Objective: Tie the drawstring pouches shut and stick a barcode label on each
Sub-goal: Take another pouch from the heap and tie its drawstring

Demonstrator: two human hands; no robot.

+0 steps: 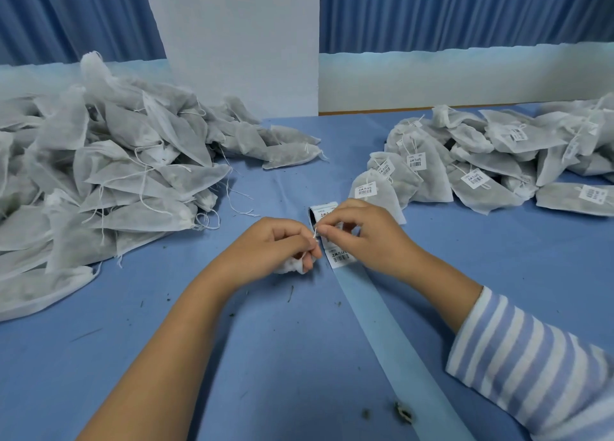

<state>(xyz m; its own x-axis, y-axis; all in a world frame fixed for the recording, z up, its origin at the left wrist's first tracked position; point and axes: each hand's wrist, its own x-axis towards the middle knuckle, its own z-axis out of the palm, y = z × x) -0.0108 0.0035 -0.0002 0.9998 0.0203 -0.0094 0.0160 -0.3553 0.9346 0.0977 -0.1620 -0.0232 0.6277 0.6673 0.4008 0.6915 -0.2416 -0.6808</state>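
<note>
1. My left hand (279, 241) is curled tight around one pouch (292, 266) at the middle of the table (252, 367). Only a crumpled white bit of it shows under my fingers.
2. My right hand (362, 231) pinches the drawstring (315, 234) between thumb and forefinger, other fingers loosely bent, right up against the left hand.
3. Direction: the string rises out of my left fist toward the far edge, so I judge the neck points that way. The pouch's long axis I cannot tell, because it is bunched up in my grip.
4. The label strip (340, 258) lies just under my right hand, its top barcode label facing up. Its bare backing paper (392, 334) runs lengthwise toward the near edge, slanting right.
5. Risk: the string is thin and short here. If the pinch slips, the knot comes out loose and the neck gapes.
6. Risk: if I squeeze the fist too hard, contents could spill. Dark crumbs (402, 410) already dot the near side.
7. Risk: my right wrist rests over the strip, so it could drag or crease the next label.
8. The untied heap (109, 175) sits toward the left edge and the labelled heap (481, 165) toward the right edge. I mustn't toss this one right before it has its label.
</note>
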